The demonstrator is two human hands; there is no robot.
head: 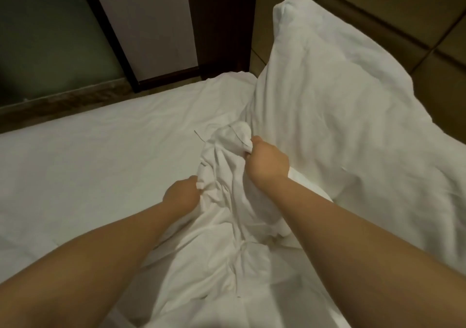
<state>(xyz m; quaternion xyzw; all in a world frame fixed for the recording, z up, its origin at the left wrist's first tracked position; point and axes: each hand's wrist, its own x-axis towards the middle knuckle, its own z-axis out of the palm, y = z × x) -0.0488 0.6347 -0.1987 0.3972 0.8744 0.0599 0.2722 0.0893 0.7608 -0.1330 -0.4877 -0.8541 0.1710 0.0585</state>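
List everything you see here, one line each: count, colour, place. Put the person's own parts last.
bunched cloth: 1, white, centre of the bed, gathered in folds
bed sheet: 1, white, spread flat over the left of the bed
puffy bedding: 1, white, right side, propped up against the tiles
tiles: several, tan, top right
door frame: 1, dark brown, top centre
panel: 1, pale grey, inside the frame
glass: 1 pane, dull green, top left
ledge: 1, brown, beyond the bed's far edge
forearms: 2, bare, reaching in from the bottom
left grip: 1, holds the cloth's left edge
right grip: 1, holds the cloth's top
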